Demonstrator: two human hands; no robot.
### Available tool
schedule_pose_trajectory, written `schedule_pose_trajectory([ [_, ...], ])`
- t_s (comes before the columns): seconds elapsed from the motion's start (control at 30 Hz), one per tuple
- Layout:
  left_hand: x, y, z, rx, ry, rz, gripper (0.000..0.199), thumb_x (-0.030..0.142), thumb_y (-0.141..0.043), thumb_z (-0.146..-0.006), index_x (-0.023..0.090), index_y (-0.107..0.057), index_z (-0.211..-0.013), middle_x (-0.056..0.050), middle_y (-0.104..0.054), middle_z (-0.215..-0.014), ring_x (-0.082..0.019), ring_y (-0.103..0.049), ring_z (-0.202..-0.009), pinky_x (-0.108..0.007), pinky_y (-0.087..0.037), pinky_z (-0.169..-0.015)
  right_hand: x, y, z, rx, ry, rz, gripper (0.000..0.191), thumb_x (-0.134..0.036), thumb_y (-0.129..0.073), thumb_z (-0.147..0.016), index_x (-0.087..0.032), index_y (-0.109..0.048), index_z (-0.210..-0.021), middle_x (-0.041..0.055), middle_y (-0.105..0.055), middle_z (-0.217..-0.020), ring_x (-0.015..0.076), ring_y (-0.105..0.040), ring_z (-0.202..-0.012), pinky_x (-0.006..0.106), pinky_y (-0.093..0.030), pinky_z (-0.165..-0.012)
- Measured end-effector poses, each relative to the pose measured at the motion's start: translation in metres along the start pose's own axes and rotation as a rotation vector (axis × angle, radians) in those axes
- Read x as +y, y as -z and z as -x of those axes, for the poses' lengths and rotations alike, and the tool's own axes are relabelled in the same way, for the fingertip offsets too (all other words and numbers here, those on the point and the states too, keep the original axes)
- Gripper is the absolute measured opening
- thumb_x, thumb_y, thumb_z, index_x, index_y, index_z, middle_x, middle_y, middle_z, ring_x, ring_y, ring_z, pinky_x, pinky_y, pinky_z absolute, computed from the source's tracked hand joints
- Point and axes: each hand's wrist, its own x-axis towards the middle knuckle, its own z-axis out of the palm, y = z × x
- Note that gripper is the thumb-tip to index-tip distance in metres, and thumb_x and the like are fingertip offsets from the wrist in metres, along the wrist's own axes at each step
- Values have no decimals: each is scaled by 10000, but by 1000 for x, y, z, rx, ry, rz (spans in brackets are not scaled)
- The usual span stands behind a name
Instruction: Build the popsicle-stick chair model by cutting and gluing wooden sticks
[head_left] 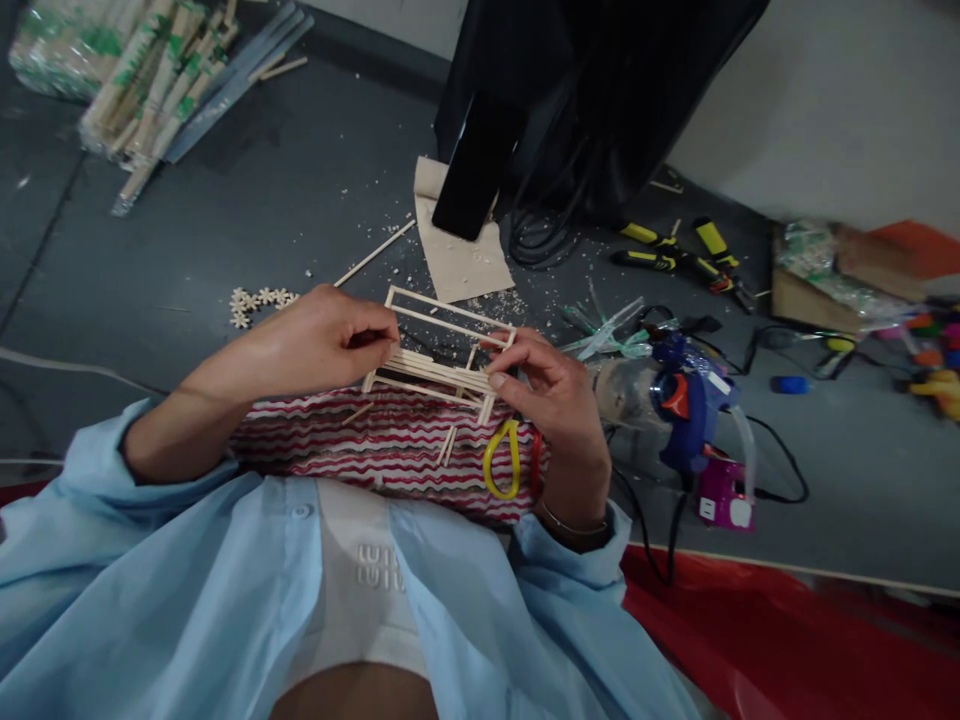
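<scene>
Both hands hold a small open box-shaped frame (450,315) made of thin wooden sticks. My left hand (322,340) is closed at the frame's left end, its fingertips pinched near the sticks. At the right end, my right hand (551,385) grips the frame between thumb and fingers. Several sticks lie side by side across the frame's near part. Beneath it a red-and-white wavy-striped cloth (322,440) covers my lap, with a few short loose sticks (447,447) on it. Scissors with a yellow handle (487,470) rest by my right wrist.
A phone (476,170) leans on a black bag (570,80) above a brown paper (461,260). Wrapped stick bundles (150,90) lie back left, small star-shaped pieces (259,300) left. Pliers (675,255), a blue bottle-like device (690,410) and a cardboard box (806,295) are right.
</scene>
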Motion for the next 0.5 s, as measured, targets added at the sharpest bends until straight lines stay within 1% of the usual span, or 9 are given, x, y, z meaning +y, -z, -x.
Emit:
schedule_pose_trajectory([
  [0.1,0,0,0,10,-4,-12,256,278,-467,-864,144,-671,-787,22,-507,-559,-83,-393,-524,-218,-272,-537,-2,-1,1,28,13,38,50,-221,-664,-791,-256,-670,-755,16,-699,-1003,221,-616,-1150,389,-458,-1010],
  [0.23,-3,0,0,-1,-14,2,264,281,-469,-871,145,-686,-804,25,-532,-567,-82,-406,-525,-214,-282,-538,-2,-2,1,23,17,65,49,-217,-663,-789,-249,-668,-752,18,-697,-983,225,-633,-1114,400,-462,-1006],
  [0.33,-7,-2,-3,50,-10,41,267,294,-486,-876,141,-705,-859,14,-604,-632,-86,-459,-563,-209,-313,-556,3,-3,-2,43,5,29,16,-254,-664,-805,-247,-678,-802,29,-691,-1063,221,-627,-1119,391,-471,-995],
  [0.37,-8,-2,-4,74,-3,56,273,301,-491,-881,136,-709,-884,7,-630,-667,-88,-478,-587,-209,-327,-569,6,-3,-3,54,-2,18,34,-274,-661,-816,-246,-679,-825,34,-682,-1104,218,-622,-1128,381,-479,-983],
  [0.43,-11,-3,-7,101,21,76,294,317,-495,-896,120,-710,-935,-9,-663,-737,-92,-499,-641,-212,-354,-603,10,-2,-5,93,-9,7,77,-318,-658,-837,-244,-674,-853,41,-660,-1167,213,-615,-1137,362,-490,-964],
  [0.5,-12,-3,-9,113,34,93,313,325,-488,-920,105,-703,-979,-18,-669,-790,-92,-499,-687,-214,-372,-637,12,1,-6,160,-6,16,105,-349,-663,-844,-245,-668,-860,42,-647,-1191,209,-611,-1131,355,-494,-957],
])
